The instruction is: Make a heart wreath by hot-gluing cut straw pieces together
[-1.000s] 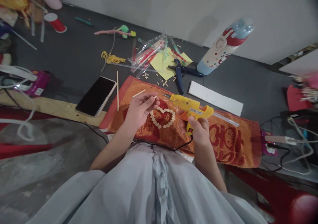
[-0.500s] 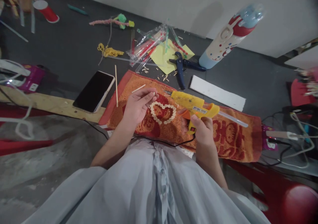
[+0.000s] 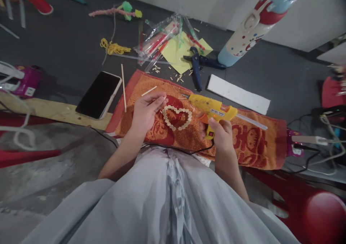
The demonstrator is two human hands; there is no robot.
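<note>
My right hand [image 3: 220, 130] is wrapped round the grip of a yellow hot glue gun [image 3: 207, 105], its nozzle pointing left and a clear glue stick [image 3: 252, 122] poking out of its back. My left hand [image 3: 147, 110] is closed in a pinch, with a tiny pale wooden piece just showing at the fingertips. Between the hands, a heart outline of small pale wooden pieces [image 3: 165, 118] lies on an orange and red towel [image 3: 129, 118]. The heart has a small gap at its lower tip. A thin wooden stick [image 3: 149, 90] rests on the towel beyond my left hand.
Beyond the towel lie blue-handled cutters [image 3: 196, 69], yellow paper [image 3: 173, 56], plastic-wrapped straws [image 3: 159, 42] and scattered wooden bits. A bottle [image 3: 248, 35] stands at the back right, near a white strip [image 3: 239, 94]. A phone [image 3: 99, 94] lies left; a black cord [image 3: 200, 151] crosses the front.
My left hand has drawn slightly left, away from the nozzle, keeping its pinch. The glue gun stays in my right hand, tilted a little differently. The whole view has shifted slightly.
</note>
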